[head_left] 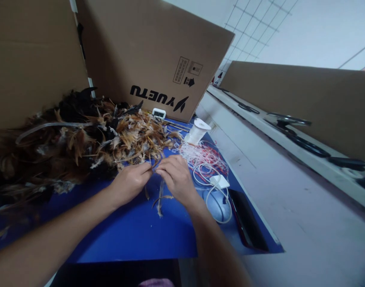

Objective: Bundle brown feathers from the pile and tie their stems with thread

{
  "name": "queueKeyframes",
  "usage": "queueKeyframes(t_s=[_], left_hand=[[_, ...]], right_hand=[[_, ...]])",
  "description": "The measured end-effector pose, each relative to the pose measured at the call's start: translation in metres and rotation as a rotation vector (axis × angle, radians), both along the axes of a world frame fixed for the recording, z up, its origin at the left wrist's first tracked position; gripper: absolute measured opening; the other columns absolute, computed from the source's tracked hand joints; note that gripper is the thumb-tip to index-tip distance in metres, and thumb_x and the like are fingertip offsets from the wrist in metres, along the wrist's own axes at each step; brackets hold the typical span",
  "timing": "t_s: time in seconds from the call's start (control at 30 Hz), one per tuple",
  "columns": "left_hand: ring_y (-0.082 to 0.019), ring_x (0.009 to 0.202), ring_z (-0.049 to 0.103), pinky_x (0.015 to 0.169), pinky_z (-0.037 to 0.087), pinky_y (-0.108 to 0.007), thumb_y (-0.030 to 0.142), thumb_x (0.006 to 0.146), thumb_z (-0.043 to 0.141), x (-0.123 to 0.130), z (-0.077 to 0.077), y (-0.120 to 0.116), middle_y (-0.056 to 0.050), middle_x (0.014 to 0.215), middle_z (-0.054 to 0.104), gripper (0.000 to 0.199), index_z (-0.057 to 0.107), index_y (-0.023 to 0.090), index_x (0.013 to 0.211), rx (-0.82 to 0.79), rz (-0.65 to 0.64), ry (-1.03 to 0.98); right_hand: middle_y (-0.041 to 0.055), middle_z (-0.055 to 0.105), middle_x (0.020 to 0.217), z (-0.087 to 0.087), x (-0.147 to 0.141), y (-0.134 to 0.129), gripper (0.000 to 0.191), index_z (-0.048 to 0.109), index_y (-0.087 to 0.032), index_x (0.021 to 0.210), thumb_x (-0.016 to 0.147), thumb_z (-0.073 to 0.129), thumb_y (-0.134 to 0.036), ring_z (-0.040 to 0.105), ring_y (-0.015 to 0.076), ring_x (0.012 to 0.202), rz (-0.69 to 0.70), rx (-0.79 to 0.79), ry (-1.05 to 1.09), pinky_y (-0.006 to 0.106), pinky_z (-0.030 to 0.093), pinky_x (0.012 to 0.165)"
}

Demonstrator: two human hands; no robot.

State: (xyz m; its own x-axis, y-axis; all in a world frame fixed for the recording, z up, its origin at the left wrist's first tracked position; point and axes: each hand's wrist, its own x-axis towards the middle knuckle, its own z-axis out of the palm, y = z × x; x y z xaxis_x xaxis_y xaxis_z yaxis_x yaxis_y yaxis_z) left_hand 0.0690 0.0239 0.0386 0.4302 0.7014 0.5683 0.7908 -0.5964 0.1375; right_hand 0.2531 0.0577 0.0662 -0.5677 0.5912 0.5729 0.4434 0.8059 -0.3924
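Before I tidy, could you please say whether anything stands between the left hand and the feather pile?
Nothing visible does: the feather pile lies just beyond the left hand, and the spool stands to the right.

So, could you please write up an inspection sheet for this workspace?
Surface: blue tabletop, a few loose feathers near the hands.
Job's things: brown-and-black feather heap, left and behind.
Clutter: white spool, tangled red and white strands, small white display, dark flat device.
Hands: left hand and right hand close together, fingers bent; anything held is too small to identify.
Cables: looped white cable near white square block.
Surroundings: cardboard panel behind, marked YUETU upside down.
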Motion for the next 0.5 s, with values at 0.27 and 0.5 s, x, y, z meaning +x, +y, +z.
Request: queueKeyframes(t_s=[0.27,0.5], left_hand=[[-0.016,0.078,0.062,0.069,0.046,-0.024,0.016,0.091,0.043,-0.007,0.008,0.003,-0.007,0.091,0.067,0.026,0.068,0.019,0.09,-0.16,-0.329,-0.065],[-0.017,0.075,0.065,0.07,0.051,-0.027,0.023,0.081,0.063,0.001,0.01,0.006,-0.007,0.079,0.07,0.015,0.072,0.018,0.071,-0.353,-0.295,-0.636]], right_hand=[[0.004,0.068,0.088,-0.007,0.012,0.025,0.011,0.069,-0.019,0.075,0.076,0.069,-0.031,0.061,0.0176,0.085,0.264,-0.681,0.219,0.035,0.044,0.084],[0.0003,0.067,0.071,-0.021,0.004,0.026,0.026,0.068,-0.017,0.071,0.06,0.08,-0.037,0.06,0.0121,0.065,0.317,-1.225,0.545,0.026,0.047,0.065]])
